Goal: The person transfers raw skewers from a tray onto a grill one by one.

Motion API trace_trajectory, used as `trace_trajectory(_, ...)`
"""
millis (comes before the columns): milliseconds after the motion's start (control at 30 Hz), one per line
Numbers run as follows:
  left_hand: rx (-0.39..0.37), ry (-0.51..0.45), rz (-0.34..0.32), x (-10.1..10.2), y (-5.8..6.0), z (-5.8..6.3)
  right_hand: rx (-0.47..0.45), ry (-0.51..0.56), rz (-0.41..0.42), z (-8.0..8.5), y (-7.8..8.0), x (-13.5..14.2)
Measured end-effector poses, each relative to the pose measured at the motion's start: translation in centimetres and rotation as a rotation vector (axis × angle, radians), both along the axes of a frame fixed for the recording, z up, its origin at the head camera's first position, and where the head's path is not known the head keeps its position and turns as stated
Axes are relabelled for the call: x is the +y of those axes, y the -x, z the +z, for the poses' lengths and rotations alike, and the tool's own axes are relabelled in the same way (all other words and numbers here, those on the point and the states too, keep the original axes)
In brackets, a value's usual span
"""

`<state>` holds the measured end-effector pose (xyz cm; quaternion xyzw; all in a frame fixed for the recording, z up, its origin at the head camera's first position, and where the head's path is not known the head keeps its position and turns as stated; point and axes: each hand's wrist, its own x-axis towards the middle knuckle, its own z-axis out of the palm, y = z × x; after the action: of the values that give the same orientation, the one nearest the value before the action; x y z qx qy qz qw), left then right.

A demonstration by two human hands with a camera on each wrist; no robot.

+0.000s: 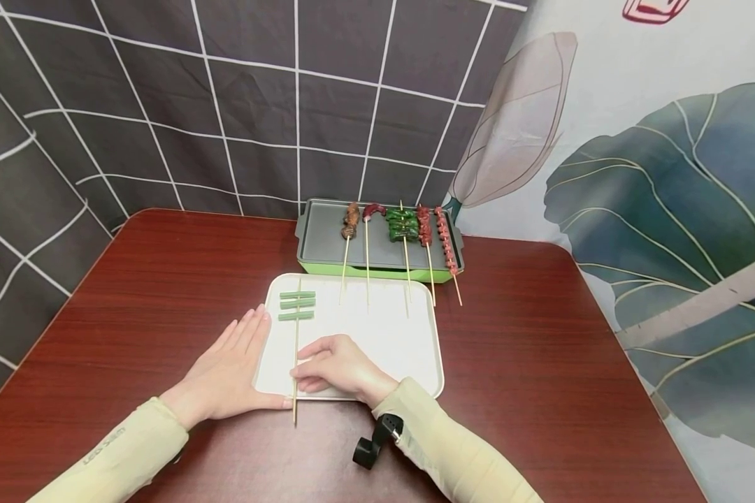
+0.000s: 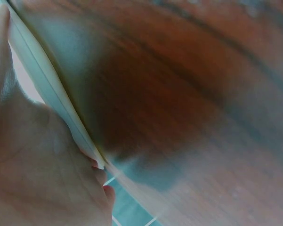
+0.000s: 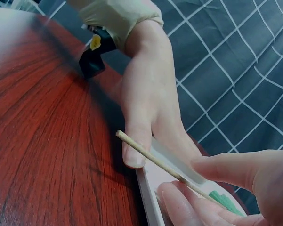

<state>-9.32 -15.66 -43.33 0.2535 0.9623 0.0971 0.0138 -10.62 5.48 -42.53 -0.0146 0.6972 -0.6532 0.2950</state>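
Note:
A white tray [image 1: 377, 342] lies on the table. At its left side is a bamboo skewer [image 1: 296, 342] that runs through several short green vegetable pieces [image 1: 296, 316]. My right hand [image 1: 340, 367] pinches the lower part of this skewer between thumb and fingers, and its blunt end sticks out past the tray's front edge. Along the tray's left edge my left hand [image 1: 233, 370] rests with straight fingers, its thumb spread along the front edge near the skewer's end. In the right wrist view the skewer [image 3: 153, 160] crosses close over the left thumb.
Behind the tray stands a green grill box with a grey pan [image 1: 324, 234]. Several skewers lie across it: brown meat [image 1: 350, 220], a dark red curved piece [image 1: 372, 211], green peppers [image 1: 403, 225], red meat [image 1: 424, 225] and pink pieces [image 1: 445, 241]. Their sticks reach over the front edge.

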Motion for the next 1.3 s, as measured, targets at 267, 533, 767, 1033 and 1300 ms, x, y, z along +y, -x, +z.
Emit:
trace_trajectory(267, -0.004, -0.011, 0.008, -0.01, -0.02, 0.06, 0.018, 0.011, -0.021, 0.13, 0.06, -0.02)
trace_trajectory(533, -0.008, -0.016, 0.011, 0.02, -0.08, 0.17, 0.011, 0.017, -0.021, 0.27, 0.08, 0.32)
trace_trajectory(767, -0.004, -0.017, 0.009, 0.03, -0.09, 0.21, 0.014, 0.032, -0.015, 0.25, 0.08, 0.35)
trace_trajectory(1033, -0.016, -0.015, 0.016, 0.09, 0.04, 0.14, 0.020, 0.053, -0.009, 0.06, 0.23, 0.61)
trace_trajectory(1300, -0.013, -0.017, 0.016, 0.06, 0.04, 0.09, 0.033, 0.056, -0.003, 0.13, 0.24, 0.83)
